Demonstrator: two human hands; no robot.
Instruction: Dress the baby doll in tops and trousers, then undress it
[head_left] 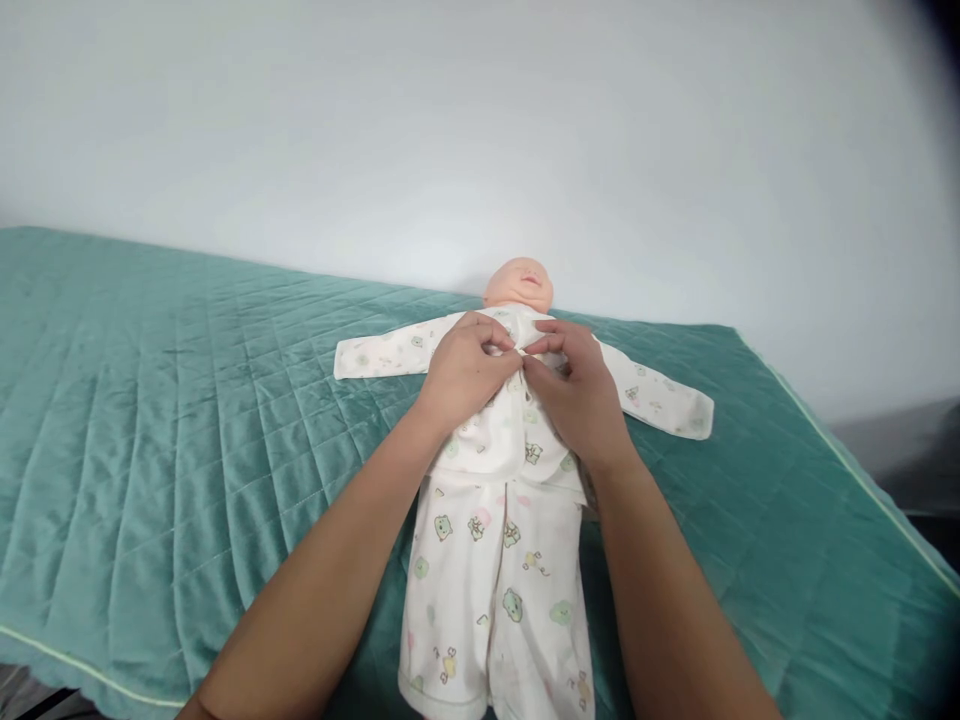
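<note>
A baby doll (523,284) lies on its back, its head toward the wall. It wears a white printed jacket (484,440) and matching trousers (457,580), both with small green and pink figures. The jacket's sleeves stretch out to either side. Over the chest, my left hand (469,365) pinches the jacket's front edge between thumb and fingers. Close beside it, my right hand (577,385) pinches the front opening too, the fingertips of both hands nearly meeting. Whatever fastening is between the fingertips is too small to make out. Below my hands, the two front panels hang slightly apart.
A green quilted cover (187,400) spreads under the doll, with a pale piped edge (832,440) on the right. Behind it rises a plain pale wall (375,130). A dark area (930,470) lies beyond the cover at the far right.
</note>
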